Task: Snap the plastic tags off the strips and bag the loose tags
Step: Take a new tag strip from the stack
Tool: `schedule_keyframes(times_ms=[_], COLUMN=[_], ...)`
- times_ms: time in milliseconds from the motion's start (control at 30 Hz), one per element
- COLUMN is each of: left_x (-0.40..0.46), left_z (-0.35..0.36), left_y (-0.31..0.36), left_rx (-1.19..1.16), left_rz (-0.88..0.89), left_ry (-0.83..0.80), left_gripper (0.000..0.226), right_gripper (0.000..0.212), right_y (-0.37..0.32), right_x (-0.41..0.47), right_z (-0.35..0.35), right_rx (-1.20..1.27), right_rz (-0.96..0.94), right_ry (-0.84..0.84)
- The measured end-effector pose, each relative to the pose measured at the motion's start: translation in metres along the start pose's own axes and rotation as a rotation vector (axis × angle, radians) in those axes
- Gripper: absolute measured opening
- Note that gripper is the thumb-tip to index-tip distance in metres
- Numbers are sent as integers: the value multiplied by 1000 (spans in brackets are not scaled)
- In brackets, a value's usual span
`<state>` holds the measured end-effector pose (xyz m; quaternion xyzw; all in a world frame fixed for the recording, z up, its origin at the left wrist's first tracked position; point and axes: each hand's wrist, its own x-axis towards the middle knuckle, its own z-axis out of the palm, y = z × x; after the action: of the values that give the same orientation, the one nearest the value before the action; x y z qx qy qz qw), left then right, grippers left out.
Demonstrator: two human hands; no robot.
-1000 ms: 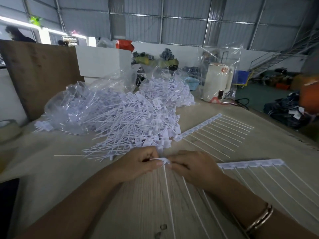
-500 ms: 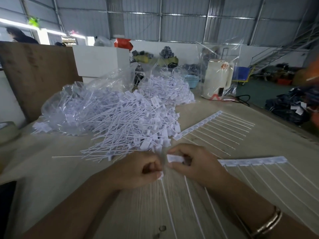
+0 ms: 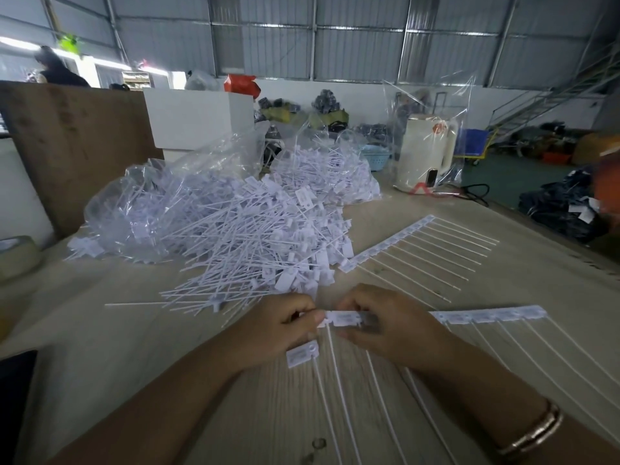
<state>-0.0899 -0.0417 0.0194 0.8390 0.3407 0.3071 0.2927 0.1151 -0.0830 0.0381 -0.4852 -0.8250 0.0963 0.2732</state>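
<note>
A white strip of joined plastic tags (image 3: 483, 316) lies across the table in front of me, its long thin tails running toward me. My right hand (image 3: 389, 325) grips the strip near its left end. My left hand (image 3: 278, 330) pinches the strip's end tag (image 3: 323, 318). A loose tag (image 3: 302, 354) sits under my left hand's fingers, and whether the hand holds it I cannot tell. A second whole strip (image 3: 392, 243) lies farther back to the right. A heap of loose tags (image 3: 255, 243) lies behind my hands, spilling from a clear plastic bag (image 3: 141, 209).
Another clear bag full of tags (image 3: 328, 172) stands at the back. A white kettle in plastic wrap (image 3: 426, 152) is at the back right, a brown board (image 3: 70, 142) stands at the left, and a tape roll (image 3: 15, 256) sits at the left edge.
My hands came apart as a tag snapped off the strip's end, then closed together again. My left hand now pinches the following end tag, with the freed tag under its fingers.
</note>
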Motion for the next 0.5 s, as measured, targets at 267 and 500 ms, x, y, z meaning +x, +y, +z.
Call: schedule_keyframes(times_ms=[267, 500], left_x=[1, 2], left_z=[-7, -11], left_y=[1, 9], left_rx=[54, 2], left_rz=[112, 123], left_ry=[21, 20], left_gripper=[25, 23], right_gripper=[19, 28], right_y=[-1, -10], right_x=[5, 3], right_z=[6, 1], right_rx=[-33, 410], right_rz=[38, 121], right_ry=[-13, 91])
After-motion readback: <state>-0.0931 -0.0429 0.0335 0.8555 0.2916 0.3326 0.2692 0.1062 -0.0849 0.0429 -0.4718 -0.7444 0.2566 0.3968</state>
